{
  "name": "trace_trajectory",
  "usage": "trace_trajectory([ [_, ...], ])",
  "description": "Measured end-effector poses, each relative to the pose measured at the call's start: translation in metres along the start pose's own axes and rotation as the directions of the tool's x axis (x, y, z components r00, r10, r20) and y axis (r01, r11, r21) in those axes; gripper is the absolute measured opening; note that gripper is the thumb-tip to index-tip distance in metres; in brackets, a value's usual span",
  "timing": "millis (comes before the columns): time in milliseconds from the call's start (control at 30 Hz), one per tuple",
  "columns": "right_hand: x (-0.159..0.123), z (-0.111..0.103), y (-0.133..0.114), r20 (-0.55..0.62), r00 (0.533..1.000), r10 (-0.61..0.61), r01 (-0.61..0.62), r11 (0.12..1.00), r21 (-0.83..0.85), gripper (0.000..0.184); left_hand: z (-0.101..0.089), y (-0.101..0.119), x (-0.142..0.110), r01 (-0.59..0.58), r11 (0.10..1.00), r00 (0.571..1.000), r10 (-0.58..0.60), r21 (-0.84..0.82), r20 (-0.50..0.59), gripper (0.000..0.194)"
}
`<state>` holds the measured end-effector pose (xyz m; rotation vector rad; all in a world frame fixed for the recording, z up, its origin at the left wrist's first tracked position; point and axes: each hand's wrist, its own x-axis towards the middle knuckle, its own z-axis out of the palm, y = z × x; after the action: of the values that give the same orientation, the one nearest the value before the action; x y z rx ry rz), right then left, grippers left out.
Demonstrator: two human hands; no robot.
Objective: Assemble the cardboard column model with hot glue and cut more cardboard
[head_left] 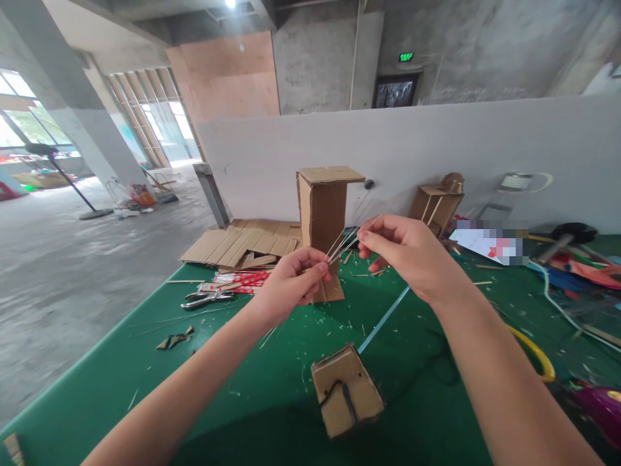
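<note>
Several thin pale sticks [342,246] stretch between my two hands, above the green table [242,382]. My left hand [291,281] pinches their lower left ends between thumb and fingers. At the other end, my right hand [405,252] has its thumb and forefinger closed on the sticks, with the lower fingers curled. Just behind the hands stands an upright cardboard structure [305,213] with a flat top and an open side. Nearer to me lies a small cardboard box [339,408] with a dark strip on its face.
Pliers [208,299], red-and-white packets [242,281] and cardboard sheets [242,239] lie at the left. A blue strip [384,320] runs behind the small box. Another cardboard structure [427,200] stands at the back right. A yellow ring [538,356] and a purple object [601,408] are at the right.
</note>
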<state>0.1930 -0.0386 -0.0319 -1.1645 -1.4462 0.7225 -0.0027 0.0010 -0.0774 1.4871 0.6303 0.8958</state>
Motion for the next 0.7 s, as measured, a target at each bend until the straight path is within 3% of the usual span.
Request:
trace_trajectory([
  [200, 0.001, 0.009, 0.003, 0.041, 0.999, 0.014, -0.017, 0.997, 0.073, 0.022, 0.002, 0.0, 0.0, -0.022, 1.0, 1.0, 0.022, 0.001, -0.006, 0.02],
  [300, 0.005, 0.013, 0.006, -0.155, 0.987, -0.038, 0.082, 0.954, 0.288, 0.019, 0.004, 0.001, 0.0, -0.028, 1.0, 1.0, 0.028, -0.013, -0.01, 0.02],
  [433, 0.007, 0.008, 0.0, -0.532, 0.842, -0.094, 0.383, 0.797, 0.467, 0.018, 0.007, 0.004, -0.002, 0.012, 1.0, 0.999, -0.012, 0.004, 0.035, 0.021],
  [567, -0.003, -0.017, -0.021, -0.657, 0.753, 0.025, 0.442, 0.721, 0.534, 0.016, 0.01, 0.006, -0.004, 0.01, 0.999, 0.999, -0.012, 0.049, 0.032, 0.017],
  [633, -0.011, -0.034, -0.032, -0.704, 0.707, 0.067, 0.441, 0.736, 0.514, 0.016, 0.01, 0.007, -0.004, -0.028, 0.994, 0.999, 0.029, 0.103, -0.013, 0.013],
  [667, -0.014, -0.041, -0.036, -0.721, 0.692, 0.022, 0.433, 0.787, 0.44, 0.016, 0.01, 0.008, -0.003, -0.049, 0.989, 0.998, 0.054, 0.141, -0.036, 0.012],
  [700, -0.017, -0.047, -0.039, -0.705, 0.706, -0.074, 0.396, 0.866, 0.305, 0.017, 0.009, 0.009, -0.003, -0.067, 0.981, 0.995, 0.078, 0.181, -0.055, 0.01],
])
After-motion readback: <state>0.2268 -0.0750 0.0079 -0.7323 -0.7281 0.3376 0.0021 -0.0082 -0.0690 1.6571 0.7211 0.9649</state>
